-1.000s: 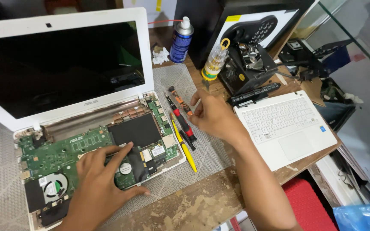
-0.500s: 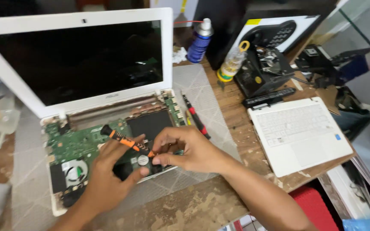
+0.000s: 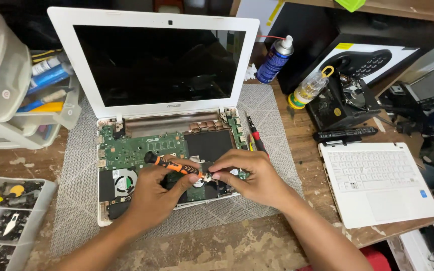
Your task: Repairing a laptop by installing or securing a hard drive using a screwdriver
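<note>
- Left hand [image 3: 151, 193] is closed around an orange-and-black screwdriver [image 3: 173, 165], which lies slanted so its tip comes down on the green circuit board [image 3: 141, 148] near the middle of the opened white laptop [image 3: 156, 125].
- Right hand [image 3: 254, 175] pinches its fingertips together at the tip of the tool, seemingly to steady it over a small part; whether it grips anything I cannot tell.
- Under the laptop lies a grey mesh mat [image 3: 272, 145] on the worktop [image 3: 227, 251], probably to keep it from sliding.
- Spare red-handled drivers [image 3: 255, 135] rest just beside the right hand, within easy reach.
- Removed white keyboard cover [image 3: 377, 180] sits well apart to the right, out of the way.
</note>
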